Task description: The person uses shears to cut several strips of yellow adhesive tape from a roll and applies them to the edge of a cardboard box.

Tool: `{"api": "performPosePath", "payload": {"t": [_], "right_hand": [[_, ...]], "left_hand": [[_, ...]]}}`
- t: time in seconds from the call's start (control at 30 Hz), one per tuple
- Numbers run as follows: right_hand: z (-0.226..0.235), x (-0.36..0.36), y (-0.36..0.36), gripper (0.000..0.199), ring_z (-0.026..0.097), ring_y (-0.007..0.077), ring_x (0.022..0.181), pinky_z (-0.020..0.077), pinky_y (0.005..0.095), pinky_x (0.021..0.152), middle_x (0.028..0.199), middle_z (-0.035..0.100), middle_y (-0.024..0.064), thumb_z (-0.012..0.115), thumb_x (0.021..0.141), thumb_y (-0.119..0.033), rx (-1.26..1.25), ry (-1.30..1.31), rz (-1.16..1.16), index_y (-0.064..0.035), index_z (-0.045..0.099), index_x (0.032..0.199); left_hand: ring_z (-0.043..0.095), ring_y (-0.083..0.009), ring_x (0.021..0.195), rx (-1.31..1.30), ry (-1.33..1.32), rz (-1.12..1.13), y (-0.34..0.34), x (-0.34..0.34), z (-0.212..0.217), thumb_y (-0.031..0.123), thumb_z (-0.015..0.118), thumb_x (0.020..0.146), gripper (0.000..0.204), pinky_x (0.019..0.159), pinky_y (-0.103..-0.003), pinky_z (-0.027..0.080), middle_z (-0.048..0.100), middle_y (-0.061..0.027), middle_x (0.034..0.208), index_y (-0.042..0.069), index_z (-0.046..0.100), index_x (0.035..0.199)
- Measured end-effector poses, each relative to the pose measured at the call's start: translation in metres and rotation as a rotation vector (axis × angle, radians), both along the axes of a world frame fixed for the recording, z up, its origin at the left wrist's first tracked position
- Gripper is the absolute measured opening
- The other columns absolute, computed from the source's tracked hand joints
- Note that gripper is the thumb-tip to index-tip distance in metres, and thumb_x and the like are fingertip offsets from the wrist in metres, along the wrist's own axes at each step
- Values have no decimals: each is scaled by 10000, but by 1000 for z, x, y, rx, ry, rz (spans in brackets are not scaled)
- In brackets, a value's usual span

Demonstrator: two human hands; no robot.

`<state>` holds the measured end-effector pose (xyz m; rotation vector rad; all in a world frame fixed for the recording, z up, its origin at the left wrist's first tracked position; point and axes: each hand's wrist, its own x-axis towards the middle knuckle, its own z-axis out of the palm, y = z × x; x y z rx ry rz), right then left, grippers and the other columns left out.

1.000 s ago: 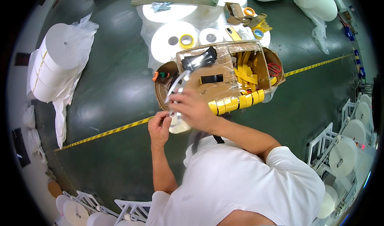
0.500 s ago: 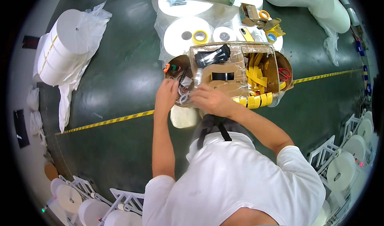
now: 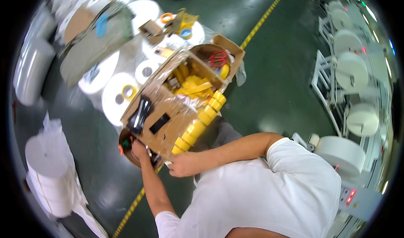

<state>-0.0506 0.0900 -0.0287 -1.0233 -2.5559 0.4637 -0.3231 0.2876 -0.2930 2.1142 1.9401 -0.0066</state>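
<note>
Left hand [image 3: 140,150] in left bin [image 3: 125,136], fingers mostly hidden, hold unclear. Right hand [image 3: 185,164] just beside near end of yellow strips [image 3: 198,123], fingers curled, grip unclear. Sweeping right wrist could peel strips off box [image 3: 169,136]; bin clutter could snag left fingers.

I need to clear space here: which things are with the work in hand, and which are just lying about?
Apparently with the work:
carton, right hand near its corner
yellow strips along its edge
black strips on top
round bin, left hand inside

Apparently lying about:
gloves
small box
white roll, lower left
</note>
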Motion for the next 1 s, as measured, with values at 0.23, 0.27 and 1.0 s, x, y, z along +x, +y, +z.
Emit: {"api": "performPosePath", "payload": {"t": [0.23, 0.27, 1.0], "right_hand": [[3, 182, -15, 138, 703, 300, 1039, 614, 408, 855, 1081, 692, 111, 693, 982, -162, -156, 377, -200, -52, 687, 1065], [1, 215, -14, 156, 712, 313, 1036, 617, 418, 871, 1098, 711, 118, 687, 993, -146, -188, 417, -301, -48, 706, 1113], [-129, 477, 130, 418, 684, 413, 1311, 377, 722, 1214, 1214, 807, 134, 809, 914, -426, -470, -588, 107, -52, 828, 1099]], "left_hand": [[733, -494, 1094, -101, 140, 12, -14, 35, 91, 288, 618, 1092, 359, 913, -585, 591, 720, -230, 1217, 30, 720, 1320], [725, -491, 1096, -52, 206, 42, -24, 35, 118, 296, 647, 1072, 374, 917, -585, 588, 703, -214, 1218, 31, 708, 1329], [504, -75, 677, 541, -607, 840, -169, 280, 267, 127, 723, 1117, 240, 577, -255, 410, 615, -12, 829, -13, 658, 1301]]}}
